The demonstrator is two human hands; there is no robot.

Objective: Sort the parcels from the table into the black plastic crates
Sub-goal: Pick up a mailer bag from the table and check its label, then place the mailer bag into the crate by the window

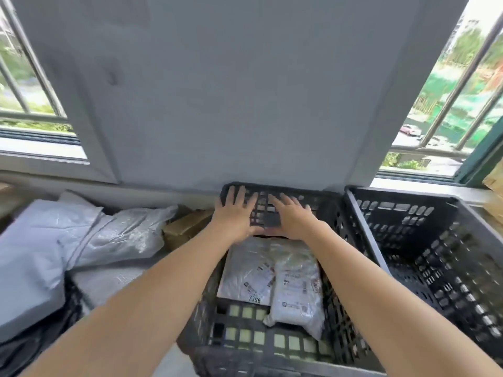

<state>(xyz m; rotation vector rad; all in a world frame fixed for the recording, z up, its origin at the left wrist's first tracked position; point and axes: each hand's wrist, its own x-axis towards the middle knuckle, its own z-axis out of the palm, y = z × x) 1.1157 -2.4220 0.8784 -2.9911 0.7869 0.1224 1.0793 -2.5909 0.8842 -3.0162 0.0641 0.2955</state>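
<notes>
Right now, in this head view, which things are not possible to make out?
Head view only:
What lies under the left hand and right hand, at the far wall of the middle crate: the hands cover it.
Print on the white parcels: blurred, only "7396" reads.
Brown box: mostly hidden behind the grey bags.
Right crate: its near corner is cut off by the frame edge.

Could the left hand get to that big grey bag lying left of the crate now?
Probably yes. The left hand is open, and the grey bag lies uncovered beside the middle crate; the hand need only lift over the crate's wall.
</notes>
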